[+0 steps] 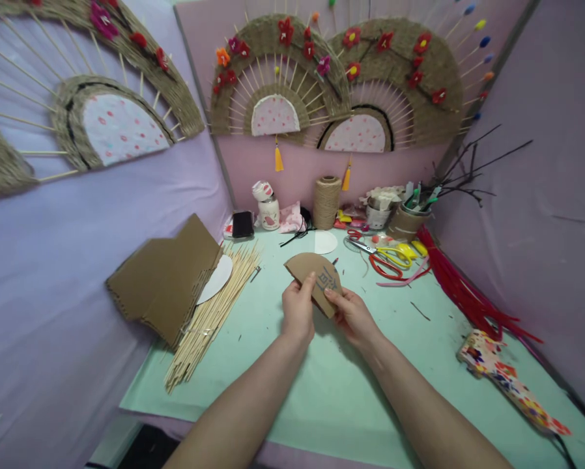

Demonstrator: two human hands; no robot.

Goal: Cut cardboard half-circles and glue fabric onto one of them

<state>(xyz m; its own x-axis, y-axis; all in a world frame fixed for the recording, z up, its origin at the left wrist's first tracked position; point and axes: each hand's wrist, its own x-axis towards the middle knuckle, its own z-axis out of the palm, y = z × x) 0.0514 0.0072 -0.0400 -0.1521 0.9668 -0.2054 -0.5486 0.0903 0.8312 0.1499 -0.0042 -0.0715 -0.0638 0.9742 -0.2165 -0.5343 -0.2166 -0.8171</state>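
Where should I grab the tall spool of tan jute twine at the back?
Around the middle of the tall spool of tan jute twine, from the front: it stands upright, pink wall behind. The left hand and right hand both hold the brown cardboard half-disc; free one first.

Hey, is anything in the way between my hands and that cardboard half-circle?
Nothing visible stands in the way. The left hand and the right hand both grip the cardboard half-circle directly at its near edge.
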